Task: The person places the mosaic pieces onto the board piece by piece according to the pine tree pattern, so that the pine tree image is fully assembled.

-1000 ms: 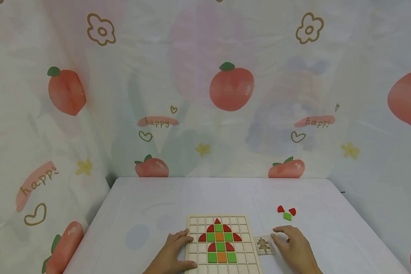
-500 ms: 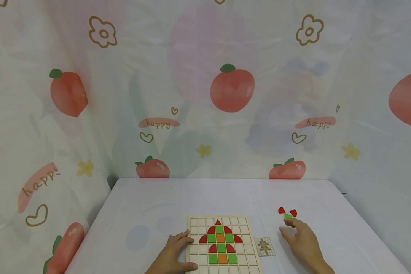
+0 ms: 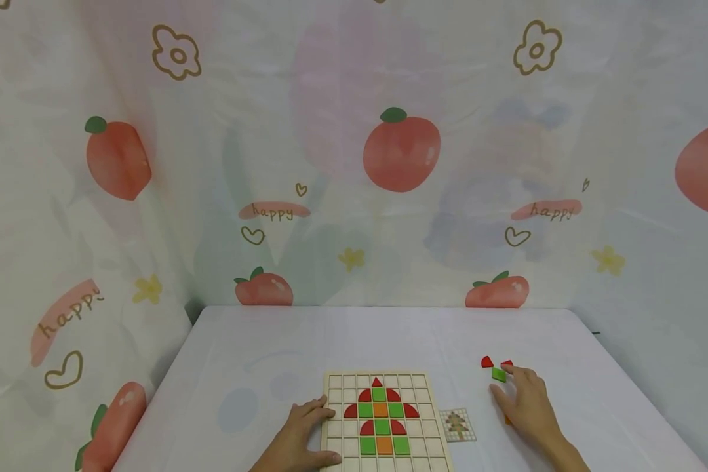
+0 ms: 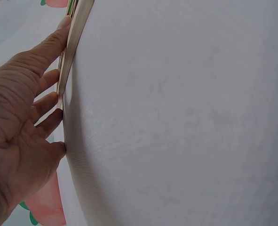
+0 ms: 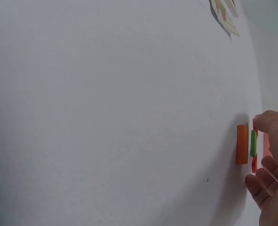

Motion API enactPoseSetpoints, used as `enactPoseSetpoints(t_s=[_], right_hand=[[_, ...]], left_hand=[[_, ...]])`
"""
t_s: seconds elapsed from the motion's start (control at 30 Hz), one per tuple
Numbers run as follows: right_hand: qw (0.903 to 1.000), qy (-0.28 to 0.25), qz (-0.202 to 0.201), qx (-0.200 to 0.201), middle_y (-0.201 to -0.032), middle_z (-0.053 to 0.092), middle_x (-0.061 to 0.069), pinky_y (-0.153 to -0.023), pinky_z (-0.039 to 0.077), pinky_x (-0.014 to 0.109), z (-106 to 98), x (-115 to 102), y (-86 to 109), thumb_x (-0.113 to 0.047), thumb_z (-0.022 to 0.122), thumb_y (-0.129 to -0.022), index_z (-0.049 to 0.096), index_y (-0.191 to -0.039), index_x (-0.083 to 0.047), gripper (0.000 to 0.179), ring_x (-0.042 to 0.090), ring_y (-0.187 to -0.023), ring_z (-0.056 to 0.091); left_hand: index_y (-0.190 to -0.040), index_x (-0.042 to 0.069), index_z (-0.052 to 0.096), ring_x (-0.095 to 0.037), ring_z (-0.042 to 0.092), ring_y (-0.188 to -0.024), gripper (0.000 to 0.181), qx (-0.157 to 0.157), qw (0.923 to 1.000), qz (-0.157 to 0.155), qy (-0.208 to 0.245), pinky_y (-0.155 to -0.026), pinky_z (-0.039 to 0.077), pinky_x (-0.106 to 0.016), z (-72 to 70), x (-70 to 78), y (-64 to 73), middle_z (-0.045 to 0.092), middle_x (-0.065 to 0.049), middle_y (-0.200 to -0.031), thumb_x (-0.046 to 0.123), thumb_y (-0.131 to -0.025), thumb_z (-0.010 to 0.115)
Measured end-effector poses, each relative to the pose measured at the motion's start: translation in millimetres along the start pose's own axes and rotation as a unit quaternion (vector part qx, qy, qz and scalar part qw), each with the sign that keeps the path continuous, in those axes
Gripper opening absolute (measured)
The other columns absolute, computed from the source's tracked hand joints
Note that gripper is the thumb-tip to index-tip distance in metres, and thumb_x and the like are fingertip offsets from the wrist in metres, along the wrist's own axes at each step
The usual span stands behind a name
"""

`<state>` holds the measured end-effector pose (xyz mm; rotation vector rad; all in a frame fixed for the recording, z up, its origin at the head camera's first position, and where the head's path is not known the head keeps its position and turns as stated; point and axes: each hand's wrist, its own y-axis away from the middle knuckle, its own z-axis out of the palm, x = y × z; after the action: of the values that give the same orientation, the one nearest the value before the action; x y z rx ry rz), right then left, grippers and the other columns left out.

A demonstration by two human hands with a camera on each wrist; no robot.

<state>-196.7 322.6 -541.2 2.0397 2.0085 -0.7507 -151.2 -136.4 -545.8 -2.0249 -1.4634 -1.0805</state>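
A pale wooden grid board (image 3: 419, 393) holds red, green and orange tiles laid in a tree shape. My left hand (image 3: 297, 432) rests on its left edge, fingers spread; the left wrist view shows the fingertips along the side. To the right, my right hand (image 3: 528, 410) hovers by the loose tiles with thumb and index finger apart. Its index fingertip overlaps a red tile (image 3: 507, 363), beside a green tile (image 3: 498, 374). A second red tile (image 3: 487, 362) lies just left. An orange tile (image 5: 242, 144) lies below the palm, mostly hidden in the head view.
A small card (image 3: 458, 425) with a printed tree on a grid lies against the board's right side. The white cloth-covered table (image 3: 259, 347) is bordered by hanging fabric (image 3: 330, 131) printed with fruit, at the back and both sides.
My right hand has moved from beside the card to the right and away from me, over to the loose tiles. An orange tile now shows beneath it. My left hand has stayed at the board.
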Motion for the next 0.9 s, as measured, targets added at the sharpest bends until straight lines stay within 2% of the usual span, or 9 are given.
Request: enactPoseSetpoints(t_s=[0.23, 0.53, 0.7, 0.9], right_hand=[[0.9996, -0.012, -0.024, 0.001, -0.121, 0.056, 0.035, -0.095, 0.047, 0.065, -0.5, 6.4, -10.5, -0.011, 0.072, -0.092, 0.054, -0.131, 0.014, 0.049, 0.046, -0.109, 0.053], [0.9996, -0.017, -0.009, -0.02, -0.122, 0.051, 0.036, -0.097, 0.045, 0.067, -1.4, 8.0, -17.4, -0.008, 0.068, -0.095, 0.06, -0.127, 0.013, 0.04, 0.049, -0.113, 0.05], [0.9994, -0.013, -0.002, -0.031, -0.119, 0.052, 0.035, -0.095, 0.047, 0.066, -3.6, 6.7, -19.1, -0.007, 0.068, -0.096, 0.061, -0.125, 0.012, 0.036, 0.047, -0.11, 0.051], [0.9994, -0.012, -0.017, -0.03, -0.111, 0.056, 0.033, -0.091, 0.047, 0.065, -3.0, 8.7, -19.4, -0.006, 0.068, -0.095, 0.062, -0.121, 0.012, 0.032, 0.047, -0.106, 0.052]], left_hand=[[-0.134, 0.018, 0.064, -0.056, 0.025, -0.147, 0.073, 0.004, 1.0, -0.002, 0.005, -0.114, 0.016, -0.079, 0.8, -0.2, 0.2, 0.044, -0.015, -0.157, 0.049, -0.073, 0.089], [-0.135, 0.019, 0.063, -0.056, 0.023, -0.148, 0.073, 0.001, 1.0, -0.006, 0.005, -0.113, 0.017, -0.079, -0.2, 1.2, -0.5, 0.043, -0.014, -0.158, 0.049, -0.074, 0.089], [-0.134, 0.021, 0.063, -0.059, 0.02, -0.147, 0.072, 0.003, 0.9999, -0.016, 0.004, -0.111, 0.021, -0.08, 0.0, 2.6, -1.2, 0.043, -0.013, -0.159, 0.048, -0.073, 0.09], [-0.134, 0.021, 0.064, -0.061, 0.019, -0.147, 0.072, 0.004, 0.9998, -0.018, 0.004, -0.11, 0.021, -0.081, 0.6, 2.2, -1.3, 0.043, -0.012, -0.158, 0.048, -0.073, 0.09]])
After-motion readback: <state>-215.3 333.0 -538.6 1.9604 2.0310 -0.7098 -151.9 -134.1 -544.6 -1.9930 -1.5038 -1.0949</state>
